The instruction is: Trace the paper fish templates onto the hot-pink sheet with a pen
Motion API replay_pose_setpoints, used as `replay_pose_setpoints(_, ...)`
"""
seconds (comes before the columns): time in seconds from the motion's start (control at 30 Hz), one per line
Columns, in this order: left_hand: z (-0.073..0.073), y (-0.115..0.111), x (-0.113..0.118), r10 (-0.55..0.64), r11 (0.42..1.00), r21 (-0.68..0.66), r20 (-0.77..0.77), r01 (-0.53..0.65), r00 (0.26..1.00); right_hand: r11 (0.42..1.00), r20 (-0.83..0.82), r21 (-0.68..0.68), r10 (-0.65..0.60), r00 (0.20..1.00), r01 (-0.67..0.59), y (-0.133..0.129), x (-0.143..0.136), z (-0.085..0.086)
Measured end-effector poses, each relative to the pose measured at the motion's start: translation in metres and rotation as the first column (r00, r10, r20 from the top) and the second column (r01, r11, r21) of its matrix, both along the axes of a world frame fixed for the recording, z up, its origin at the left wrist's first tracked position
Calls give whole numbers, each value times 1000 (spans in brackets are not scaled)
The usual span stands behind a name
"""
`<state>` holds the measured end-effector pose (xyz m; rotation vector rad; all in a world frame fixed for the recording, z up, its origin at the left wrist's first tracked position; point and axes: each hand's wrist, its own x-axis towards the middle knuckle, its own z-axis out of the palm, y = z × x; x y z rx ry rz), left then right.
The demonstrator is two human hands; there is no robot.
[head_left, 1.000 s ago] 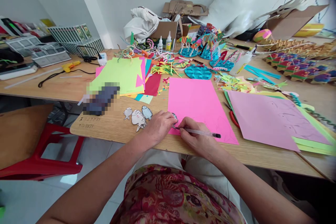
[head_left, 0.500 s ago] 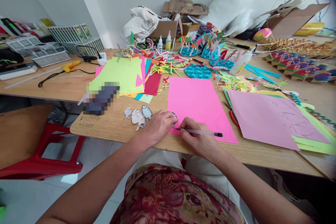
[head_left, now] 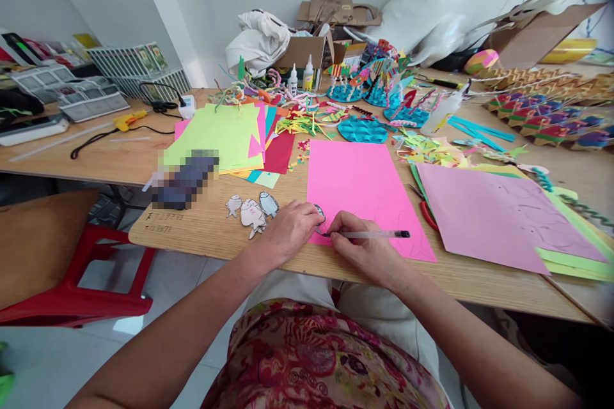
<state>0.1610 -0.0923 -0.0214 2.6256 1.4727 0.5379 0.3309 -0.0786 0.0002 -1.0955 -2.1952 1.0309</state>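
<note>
A bright pink sheet of paper (head_left: 350,172) lies at the table's front edge, with faint fish outlines drawn along its lower part. My left hand (head_left: 290,230) presses a small paper fish cutout (head_left: 320,220) flat on the sheet's lower left corner; its fingers cover most of the cutout. In my right hand (head_left: 367,252) is a clear pen with a black end (head_left: 386,234), gripped near the tip. The tip touches down right beside the cutout's edge. Several more fish cutouts (head_left: 252,214) rest on the wood, left of my left hand.
To the right, red-handled pliers (head_left: 428,216) lie partly under a mauve sheet (head_left: 480,217) bearing pencil outlines. Coloured paper (head_left: 215,134) and a blurred dark object (head_left: 185,182) lie left. Glue bottles (head_left: 307,75), paper scraps and blue-based fish crafts (head_left: 384,92) crowd the back.
The pen has tilted a little, its black end shifting slightly up and right in view. My right hand has moved marginally with it, while my left hand stays on the cutout.
</note>
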Motion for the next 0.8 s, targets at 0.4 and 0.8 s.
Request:
replay_pose_setpoints(0.4,0,1,0,-2,1000,-6,17,2,1000,999,-4,44,18,1000,-18,2,-6,1)
replay_pose_setpoints(0.8,-1,1,0,-8,1000,6,61,8,998,997,28,70,36,999,-37,3,-8,0)
